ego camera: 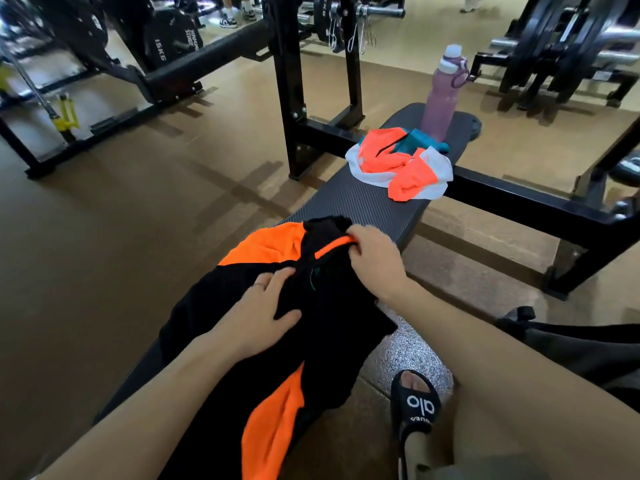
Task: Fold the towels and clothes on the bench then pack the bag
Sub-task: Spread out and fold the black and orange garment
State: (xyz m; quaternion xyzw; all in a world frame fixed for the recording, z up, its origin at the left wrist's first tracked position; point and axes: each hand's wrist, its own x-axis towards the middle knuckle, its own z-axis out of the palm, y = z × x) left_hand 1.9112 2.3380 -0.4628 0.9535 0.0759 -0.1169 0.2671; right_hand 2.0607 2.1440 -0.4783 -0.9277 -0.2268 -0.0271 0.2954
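A: Start at the left. What lies out at nine o'clock?

B: Bare brown floor (104,237), wide and open from the counter's (360,202) left edge out to the black rack frame (86,140) at ten o'clock.

A: And the left hand (258,317)?

B: It lies flat on the black garment (242,341), fingers (273,282) straight and spread, pressing the cloth down and gripping nothing. An orange towel (266,244) shows from under the garment at eleven o'clock of that hand, and again at six o'clock, where it hangs near the counter's near end.

A: The garment's edges?

B: Its left side spills over the counter's left edge; its right side reaches the right edge, just above the speckled mat (408,351).

A: The right hand (375,261)?

B: At one o'clock of the left one, fingers curled, pinching the garment's orange-trimmed rim at its far end.

A: Beyond it?

B: A bare stretch of ribbed counter, then at twelve o'clock a crumpled heap of orange and white clothes (398,164) whose right side overhangs the counter's right edge. A teal cloth (422,142) touches its far side, and a purple bottle (441,98) stands upright just behind, near the counter's far end.

A: And at the right?

B: A black sandal (414,407) on the floor at five o'clock, and a dark bag (571,344) at three o'clock, well apart from the counter.
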